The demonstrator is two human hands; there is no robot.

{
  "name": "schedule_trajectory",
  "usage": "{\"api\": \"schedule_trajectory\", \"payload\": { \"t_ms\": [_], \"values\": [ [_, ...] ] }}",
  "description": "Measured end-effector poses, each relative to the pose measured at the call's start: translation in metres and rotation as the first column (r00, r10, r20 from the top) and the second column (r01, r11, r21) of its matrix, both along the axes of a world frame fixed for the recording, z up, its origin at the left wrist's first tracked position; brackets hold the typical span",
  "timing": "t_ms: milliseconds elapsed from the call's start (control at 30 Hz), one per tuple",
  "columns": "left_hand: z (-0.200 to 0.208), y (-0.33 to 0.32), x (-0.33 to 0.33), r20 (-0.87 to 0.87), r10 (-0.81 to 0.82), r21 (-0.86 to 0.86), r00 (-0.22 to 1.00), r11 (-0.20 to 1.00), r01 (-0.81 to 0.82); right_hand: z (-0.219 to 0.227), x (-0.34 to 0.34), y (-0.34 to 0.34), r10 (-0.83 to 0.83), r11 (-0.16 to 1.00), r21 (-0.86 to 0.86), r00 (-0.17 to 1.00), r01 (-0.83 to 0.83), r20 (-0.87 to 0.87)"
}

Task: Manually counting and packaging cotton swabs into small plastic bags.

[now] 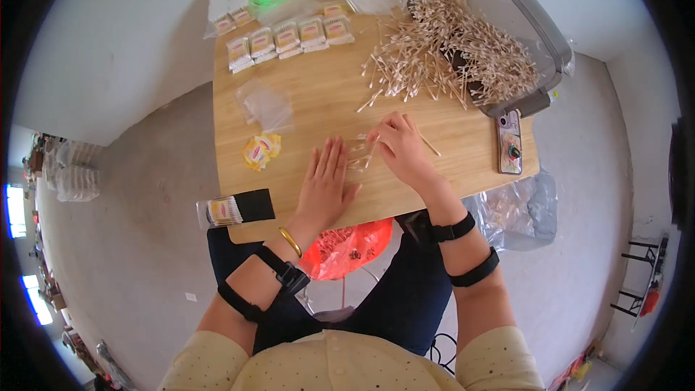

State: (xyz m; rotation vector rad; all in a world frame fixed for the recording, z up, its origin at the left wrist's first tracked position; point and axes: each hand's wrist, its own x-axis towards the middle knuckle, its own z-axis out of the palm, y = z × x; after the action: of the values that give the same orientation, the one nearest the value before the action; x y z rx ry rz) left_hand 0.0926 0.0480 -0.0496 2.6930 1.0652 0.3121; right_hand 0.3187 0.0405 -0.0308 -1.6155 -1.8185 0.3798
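Observation:
My left hand (327,185) lies flat on the wooden table with its fingers stretched out, beside a few loose cotton swabs (360,153). Opposite it, my right hand (402,146) is closed, its fingertips pinching at a cotton swab next to those loose ones. Sticks also show at the right side of that hand; whether it grips them is hidden. Left of my left hand sit a small pile of yellow and white printed cards (261,150) and some clear plastic bags (264,105).
A grey translucent bin (546,51) lies tipped at the far right, cotton swabs (449,47) spilling out. Packed swab bundles (287,36) line the far left. A phone (510,143) lies at the right edge, a bagged pack (224,210) at the near left corner. A red bag (347,250) hangs below.

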Motion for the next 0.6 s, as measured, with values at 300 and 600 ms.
{"api": "schedule_trajectory", "payload": {
  "t_ms": [300,600],
  "values": [
    [0.006,0.014,0.006,-0.008,0.045,0.016,0.999,0.999,-0.045,0.002,0.017,-0.037,-0.108,0.991,-0.052,0.973,0.121,0.203],
    [-0.004,0.028,0.019,0.089,0.113,0.064,0.990,0.991,-0.119,-0.013,0.049,-0.048,-0.543,0.835,0.022,0.817,0.549,0.194]
  ]
}}
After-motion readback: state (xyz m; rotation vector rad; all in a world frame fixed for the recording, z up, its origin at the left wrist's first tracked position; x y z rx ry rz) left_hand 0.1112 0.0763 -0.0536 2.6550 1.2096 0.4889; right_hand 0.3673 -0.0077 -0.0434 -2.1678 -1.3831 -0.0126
